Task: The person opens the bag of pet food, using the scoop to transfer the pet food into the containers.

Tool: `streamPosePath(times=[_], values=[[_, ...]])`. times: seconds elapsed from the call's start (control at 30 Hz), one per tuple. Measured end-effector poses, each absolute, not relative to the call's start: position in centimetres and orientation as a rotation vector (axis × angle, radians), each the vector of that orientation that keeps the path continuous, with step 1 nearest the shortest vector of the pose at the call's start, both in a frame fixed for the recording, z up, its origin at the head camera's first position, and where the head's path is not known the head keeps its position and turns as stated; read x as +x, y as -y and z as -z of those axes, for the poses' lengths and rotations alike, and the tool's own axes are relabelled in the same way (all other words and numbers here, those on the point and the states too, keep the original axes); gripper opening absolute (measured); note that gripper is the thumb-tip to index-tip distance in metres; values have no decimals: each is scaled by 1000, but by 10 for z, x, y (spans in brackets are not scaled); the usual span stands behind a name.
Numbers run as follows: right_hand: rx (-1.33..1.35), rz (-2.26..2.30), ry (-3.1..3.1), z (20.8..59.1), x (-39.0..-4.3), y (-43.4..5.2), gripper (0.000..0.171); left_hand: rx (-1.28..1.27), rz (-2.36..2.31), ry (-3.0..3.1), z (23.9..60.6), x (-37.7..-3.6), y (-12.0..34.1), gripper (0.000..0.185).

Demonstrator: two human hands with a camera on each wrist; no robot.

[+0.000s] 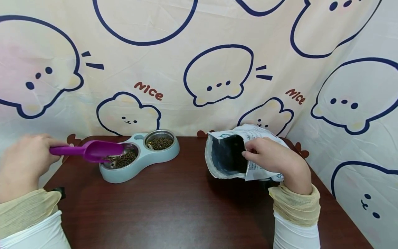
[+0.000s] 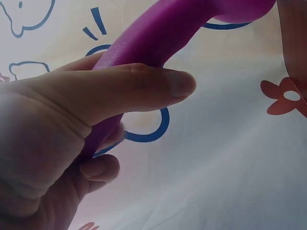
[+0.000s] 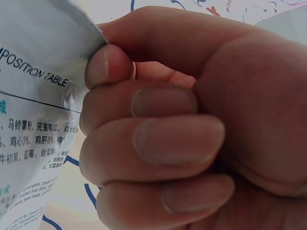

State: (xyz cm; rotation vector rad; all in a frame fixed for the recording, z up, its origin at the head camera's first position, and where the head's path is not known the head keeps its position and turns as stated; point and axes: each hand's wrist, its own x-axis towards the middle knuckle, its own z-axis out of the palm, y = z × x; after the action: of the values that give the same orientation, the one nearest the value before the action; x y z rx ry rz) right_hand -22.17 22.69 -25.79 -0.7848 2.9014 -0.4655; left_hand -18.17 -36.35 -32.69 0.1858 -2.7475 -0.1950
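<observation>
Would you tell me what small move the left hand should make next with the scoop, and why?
Probably tip the purple scoop a little further: the left hand holds it over the near bowl, where kibble lies, while the right hand holds the bag open.

- Bare table [image 1: 174, 207] fills the lower centre, between double bowl [image 1: 140, 157] at centre left and open bag [image 1: 239, 152] at centre right.
- Curtain [image 1: 199, 69] closes off the top and right.

Both hands were bare. Each arm wore a white sleeve [image 1: 296, 235] with a ribbed, pale yellow cuff [image 1: 295, 204] bunched at the wrist.
</observation>
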Motion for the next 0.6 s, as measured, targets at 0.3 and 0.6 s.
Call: streamPosePath(times=[0.3, 0.6], values=[[-787, 462, -2899, 258, -222, -227, 20, 145, 125, 2669, 325, -184, 357, 27], [-780, 458, -2894, 258, -222, -226, 21, 136, 75, 2637, 329, -186, 357, 29]])
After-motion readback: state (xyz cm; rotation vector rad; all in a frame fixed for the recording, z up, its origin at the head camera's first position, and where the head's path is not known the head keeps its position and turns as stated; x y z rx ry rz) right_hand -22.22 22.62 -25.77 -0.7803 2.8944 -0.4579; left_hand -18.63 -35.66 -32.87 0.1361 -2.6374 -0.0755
